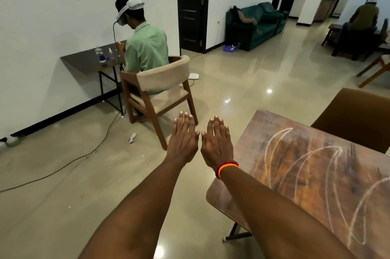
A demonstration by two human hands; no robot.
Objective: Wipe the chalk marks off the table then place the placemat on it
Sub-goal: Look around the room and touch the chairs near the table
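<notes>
Both arms stretched forward, left hand (183, 138) and right hand (217, 144) side by side, palms down, fingers flat and spread, holding nothing, thumbs nearly touching, out over the glossy beige floor (263, 72) just left of the table. The brown wood-grain table (295, 184) sits lower right, looping white chalk marks (304, 159) across its top. Orange and dark-red beaded bracelets (226, 168) on right wrist; placemat not visible.

Bright glare on floor (253, 81), warped edges
</notes>
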